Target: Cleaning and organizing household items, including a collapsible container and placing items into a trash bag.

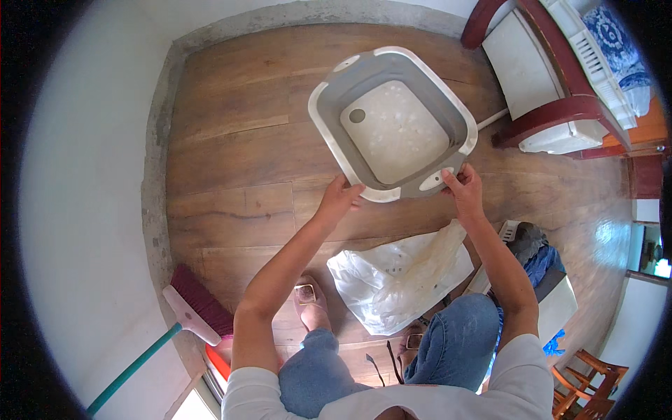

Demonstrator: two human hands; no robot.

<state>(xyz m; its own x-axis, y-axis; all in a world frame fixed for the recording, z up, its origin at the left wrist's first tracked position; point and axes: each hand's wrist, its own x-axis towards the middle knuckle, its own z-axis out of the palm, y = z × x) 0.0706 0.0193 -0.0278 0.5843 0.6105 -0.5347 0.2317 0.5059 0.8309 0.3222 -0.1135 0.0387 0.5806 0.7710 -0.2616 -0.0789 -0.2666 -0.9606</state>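
A grey and white plastic basin (pixel 394 131) with rounded corners is between my hands, its inside facing up. Pale specks show on its white bottom, and a round grey plug sits near one corner. My left hand (pixel 340 198) grips the white rim at the near left corner. At the near right side, my right hand (pixel 464 190) pinches the rim by the handle inset, thumb on top. Below the basin, a crumpled white plastic bag (pixel 399 278) bearing some print lies on the wooden floor in front of my feet.
A broom (pixel 197 310) with purple bristles leans by the left wall, beside a red-orange object (pixel 218 359). Dark red curved furniture (pixel 562 115) with white containers stands at upper right. Clothes (pixel 541 260) and a box (pixel 556 302) are right of my leg; a wooden chair (pixel 590 383) stands at lower right.
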